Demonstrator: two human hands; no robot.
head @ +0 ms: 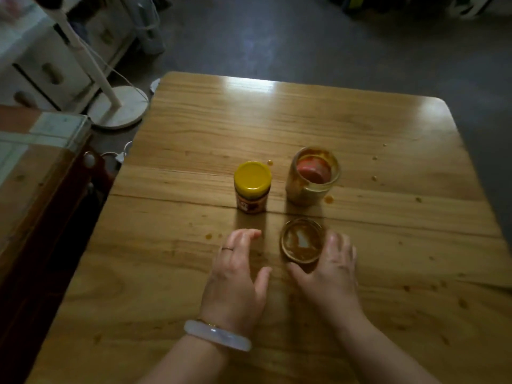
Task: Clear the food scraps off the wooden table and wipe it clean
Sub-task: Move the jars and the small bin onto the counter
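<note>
On the wooden table (304, 126) stand a small jar with a yellow lid (252, 187) and an open glass jar (313, 176) smeared with orange-brown sauce, a red thing inside it. In front of them lies a round lid (302, 241), sauce-smeared side up. My right hand (329, 270) curls round the lid's right and near edge, thumb at its front. To the left of the lid, my left hand (238, 275) hovers over the table with relaxed fingers, holding nothing. Orange sauce drops (329, 199) and small crumbs (374, 178) dot the tabletop.
A white fan stand with a round base (119, 106) rises off the table's far-left corner, with white drawers (47, 73) behind it. A glass-topped dark wooden cabinet (41, 162) runs along the table's left side. Grey floor lies beyond the far edge.
</note>
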